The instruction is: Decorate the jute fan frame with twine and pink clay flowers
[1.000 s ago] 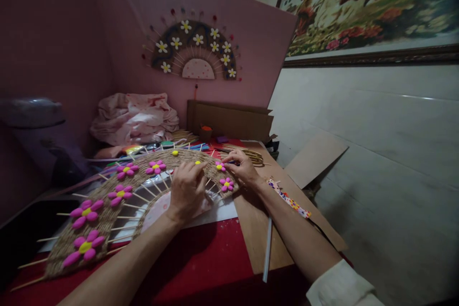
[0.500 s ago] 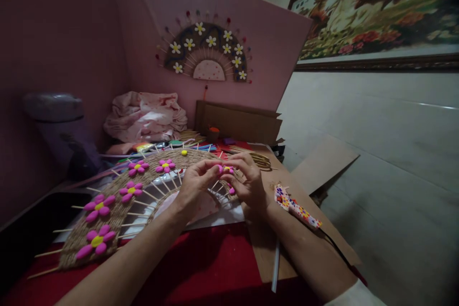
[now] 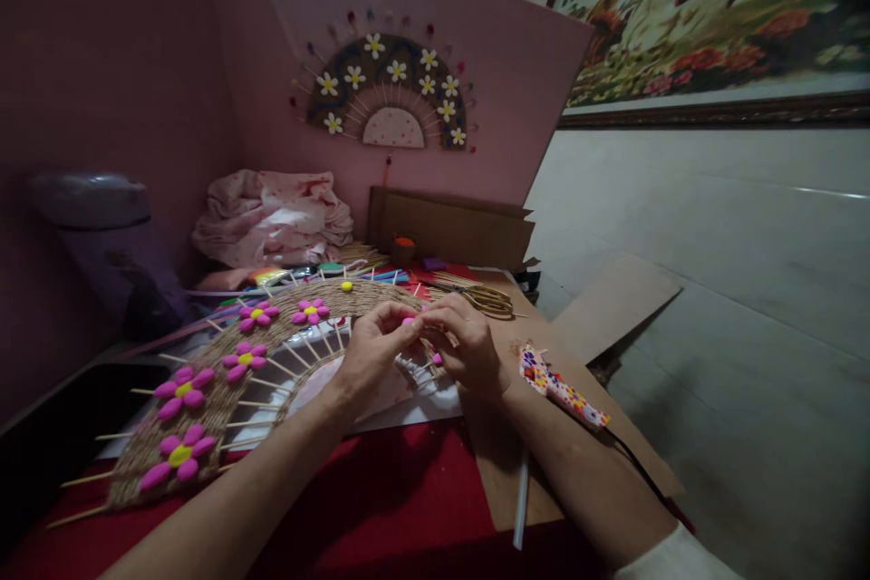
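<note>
A small lump of pink clay shows between the meeting fingertips of my two hands. My left hand is closed in a pinch on it. My right hand presses thumb and fingers together at the same lump, hiding most of it. Beneath and behind them lies a half-round fan of coiled twine with thin wooden sticks. Pink clay flowers with yellow centres sit on its left side, and a lone yellow clay dot on its top. My hands cover part of its right side.
A flower-patterned glue gun with a cord lies right of my right forearm, by a glue stick. Golden-handled scissors lie behind my right hand. A purple tumbler stands left; cardboard leans at the back.
My right fingers have closed in against the left fingertips, covering more of the pink clay and the flower seen between them before. The view has shifted slightly.
</note>
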`<state>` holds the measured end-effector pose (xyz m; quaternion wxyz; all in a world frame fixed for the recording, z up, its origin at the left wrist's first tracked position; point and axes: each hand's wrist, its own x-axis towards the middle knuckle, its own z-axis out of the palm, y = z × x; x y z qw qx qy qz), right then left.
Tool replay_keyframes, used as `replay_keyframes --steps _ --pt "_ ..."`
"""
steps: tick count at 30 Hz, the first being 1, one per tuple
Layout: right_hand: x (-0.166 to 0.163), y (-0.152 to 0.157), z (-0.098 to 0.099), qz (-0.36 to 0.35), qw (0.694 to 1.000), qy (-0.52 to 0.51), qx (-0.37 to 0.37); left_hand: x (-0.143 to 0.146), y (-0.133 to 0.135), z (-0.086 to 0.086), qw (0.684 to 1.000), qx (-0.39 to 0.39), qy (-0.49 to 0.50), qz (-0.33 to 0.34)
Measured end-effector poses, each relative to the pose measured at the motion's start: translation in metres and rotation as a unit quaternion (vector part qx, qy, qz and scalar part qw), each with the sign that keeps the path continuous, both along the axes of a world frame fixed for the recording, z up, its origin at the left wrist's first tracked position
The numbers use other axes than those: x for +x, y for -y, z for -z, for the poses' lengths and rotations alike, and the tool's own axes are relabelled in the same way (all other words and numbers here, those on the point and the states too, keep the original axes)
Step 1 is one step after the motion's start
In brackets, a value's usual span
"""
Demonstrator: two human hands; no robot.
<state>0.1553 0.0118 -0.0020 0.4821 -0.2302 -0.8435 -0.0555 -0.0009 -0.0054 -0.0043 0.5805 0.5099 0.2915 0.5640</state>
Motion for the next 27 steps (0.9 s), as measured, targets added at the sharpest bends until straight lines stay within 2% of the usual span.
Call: replay_keyframes --steps 11,17,23,27 --pt "0.0024 -0.0015 0.0018 0.005 0.996 -0.047 -0.072 -0.0019 -0.0039 0.0014 1.0 -0.004 0.028 -0.002" --pt "0.0031 -0.0029 0.0018 0.001 0.997 -0.043 -0.057 -0.0012 -0.0029 0.0007 0.999 -0.017 0.033 0.006" --pt "0.0038 -0.0056 0.0029 -0.02 0.996 -0.028 -0.081 -0.002 -0.0039 0.0014 0.998 -0.042 0.049 0.007" --pt "0.0039 -0.0064 0.0036 -0.034 0.996 -0.037 -0.08 -0.0017 -0.0052 0.0033 0.996 -0.06 0.058 0.033"
